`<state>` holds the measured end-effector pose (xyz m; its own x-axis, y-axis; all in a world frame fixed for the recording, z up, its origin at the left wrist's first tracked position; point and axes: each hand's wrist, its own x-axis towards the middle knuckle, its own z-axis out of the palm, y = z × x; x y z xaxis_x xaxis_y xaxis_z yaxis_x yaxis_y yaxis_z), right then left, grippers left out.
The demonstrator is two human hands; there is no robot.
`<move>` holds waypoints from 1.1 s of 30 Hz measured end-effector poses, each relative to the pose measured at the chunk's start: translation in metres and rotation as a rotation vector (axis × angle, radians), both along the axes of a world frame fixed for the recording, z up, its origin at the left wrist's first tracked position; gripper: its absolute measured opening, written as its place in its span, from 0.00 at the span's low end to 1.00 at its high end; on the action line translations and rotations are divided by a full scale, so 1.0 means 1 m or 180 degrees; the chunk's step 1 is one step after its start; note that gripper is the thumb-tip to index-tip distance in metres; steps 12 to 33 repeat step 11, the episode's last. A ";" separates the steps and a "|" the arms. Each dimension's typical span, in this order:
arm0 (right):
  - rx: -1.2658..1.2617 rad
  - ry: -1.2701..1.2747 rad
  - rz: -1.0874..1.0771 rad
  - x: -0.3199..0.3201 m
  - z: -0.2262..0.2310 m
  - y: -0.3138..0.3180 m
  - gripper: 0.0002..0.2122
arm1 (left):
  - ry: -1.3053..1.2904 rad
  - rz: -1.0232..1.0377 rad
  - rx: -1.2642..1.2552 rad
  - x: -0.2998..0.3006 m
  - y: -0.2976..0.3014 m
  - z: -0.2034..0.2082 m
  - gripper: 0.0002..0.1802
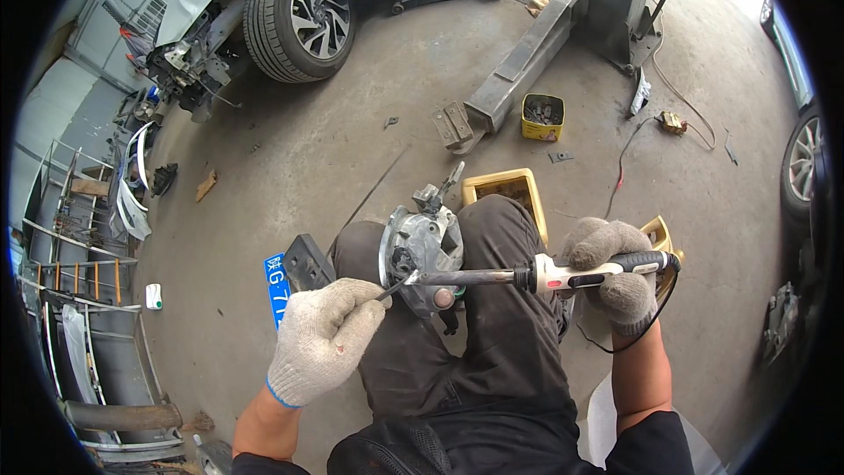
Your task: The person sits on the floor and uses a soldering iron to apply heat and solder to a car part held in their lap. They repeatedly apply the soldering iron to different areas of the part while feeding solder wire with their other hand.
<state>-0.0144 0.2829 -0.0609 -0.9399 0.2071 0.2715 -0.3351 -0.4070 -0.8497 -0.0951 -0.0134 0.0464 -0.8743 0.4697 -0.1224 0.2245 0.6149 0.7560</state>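
Across my knees lies a grey and black lamp-like car part [422, 242] with a rounded housing and a bracket at its top. My right hand [611, 268], in a knitted glove, is closed round the white and black handle of a hot-air welding gun [470, 278]. Its long metal tube points left, and the tip is at the part's lower face. Pinched in my gloved left hand [325, 334] is a thin dark rod [397, 288], whose far end meets the gun's tip. A black cable leaves the handle's back end and loops down past my right wrist.
Beyond my knees stand a yellow cut-open container [538, 202] and a yellow tub [542, 117] of small metal parts. A lift arm [523, 62] reaches across the floor. A blue plate [276, 286] and black bracket [308, 262] are by my left knee. A car wheel [303, 22] is at upper left.
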 end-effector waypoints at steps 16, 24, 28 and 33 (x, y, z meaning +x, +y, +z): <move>-0.0043 -0.0175 -0.0031 0.002 0.004 0.001 0.19 | 0.0103 -0.0097 -0.0116 -0.003 -0.004 -0.001 0.08; -0.0043 -0.0175 -0.0031 0.002 0.004 0.001 0.19 | 0.0103 -0.0097 -0.0116 -0.003 -0.004 -0.001 0.08; -0.0043 -0.0175 -0.0031 0.002 0.004 0.001 0.19 | 0.0103 -0.0097 -0.0116 -0.003 -0.004 -0.001 0.08; -0.0043 -0.0175 -0.0031 0.002 0.004 0.001 0.19 | 0.0103 -0.0097 -0.0116 -0.003 -0.004 -0.001 0.08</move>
